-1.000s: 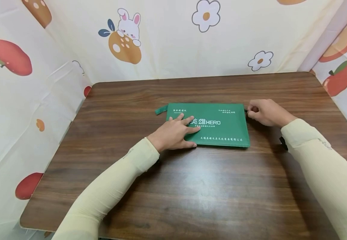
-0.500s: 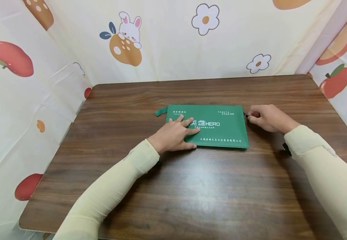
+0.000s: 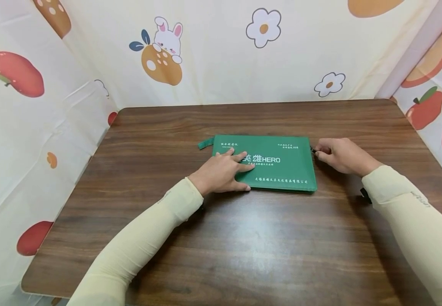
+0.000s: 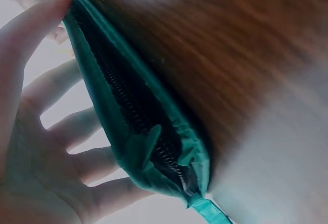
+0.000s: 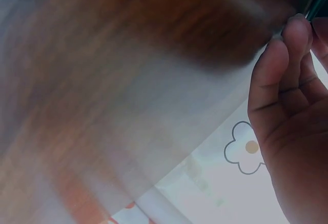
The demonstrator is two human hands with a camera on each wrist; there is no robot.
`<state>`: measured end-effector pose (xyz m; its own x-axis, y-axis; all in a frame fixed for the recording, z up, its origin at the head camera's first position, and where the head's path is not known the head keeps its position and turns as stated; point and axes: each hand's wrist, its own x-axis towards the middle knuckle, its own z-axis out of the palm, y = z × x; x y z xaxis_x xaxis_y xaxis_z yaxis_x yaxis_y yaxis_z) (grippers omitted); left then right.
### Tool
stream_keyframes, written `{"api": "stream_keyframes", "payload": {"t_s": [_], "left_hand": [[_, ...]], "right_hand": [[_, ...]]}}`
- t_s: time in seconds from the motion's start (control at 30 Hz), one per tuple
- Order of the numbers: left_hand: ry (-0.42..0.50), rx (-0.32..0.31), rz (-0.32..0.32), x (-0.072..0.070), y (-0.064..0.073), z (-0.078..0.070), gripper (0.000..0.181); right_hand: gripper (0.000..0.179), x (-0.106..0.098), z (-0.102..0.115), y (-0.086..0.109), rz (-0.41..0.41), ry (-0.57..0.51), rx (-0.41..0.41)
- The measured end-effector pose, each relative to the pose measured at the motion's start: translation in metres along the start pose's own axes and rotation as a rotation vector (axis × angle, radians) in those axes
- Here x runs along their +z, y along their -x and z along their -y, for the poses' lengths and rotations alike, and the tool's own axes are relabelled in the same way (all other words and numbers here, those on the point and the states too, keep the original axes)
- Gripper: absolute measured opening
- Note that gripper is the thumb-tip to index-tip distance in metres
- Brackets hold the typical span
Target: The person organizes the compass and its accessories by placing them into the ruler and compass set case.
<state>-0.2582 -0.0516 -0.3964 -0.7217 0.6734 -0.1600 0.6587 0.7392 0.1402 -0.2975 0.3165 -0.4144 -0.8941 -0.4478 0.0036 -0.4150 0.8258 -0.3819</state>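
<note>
A flat green zip pouch (image 3: 282,170) with white lettering, including "HERO", lies on the table. My left hand (image 3: 222,171) rests on its left part, fingers spread. In the left wrist view a black zipper (image 4: 128,98) runs along the pouch's side, and a short green strap (image 4: 210,211) extends from its end. At the pouch's right edge, my right hand (image 3: 343,156) pinches a small dark zipper pull (image 3: 313,149) between thumb and curled fingers. In the right wrist view the fingertips meet at the upper right, and the pull is mostly hidden there.
The brown wood-grain table (image 3: 243,250) extends around the pouch on all sides. Pale curtains (image 3: 213,51) printed with fruit, flowers and a rabbit hang behind it and at both sides.
My right hand has shifted slightly right and nearer, still at the pouch's right edge. The left hand stays in place on the pouch. The head view has tilted slightly.
</note>
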Motion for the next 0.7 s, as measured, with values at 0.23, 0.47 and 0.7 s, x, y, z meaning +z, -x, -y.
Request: {"api": "stream_keyframes", "payload": {"t_s": [0.23, 0.47, 0.7], "left_hand": [[-0.004, 0.008, -0.024, 0.0025, -0.0012, 0.0018, 0.068], [-0.014, 0.015, -0.03, 0.002, -0.0034, 0.0032, 0.068], [-0.044, 0.003, -0.05, 0.0002, -0.0098, 0.0065, 0.068]], "right_hand": [[0.011, 0.0028, -0.0004, 0.0005, -0.01, -0.002, 0.0], [0.012, 0.0028, 0.0004, 0.0007, -0.012, 0.001, -0.001], [0.007, 0.0027, 0.0036, 0.0017, 0.003, 0.002, -0.009]]}}
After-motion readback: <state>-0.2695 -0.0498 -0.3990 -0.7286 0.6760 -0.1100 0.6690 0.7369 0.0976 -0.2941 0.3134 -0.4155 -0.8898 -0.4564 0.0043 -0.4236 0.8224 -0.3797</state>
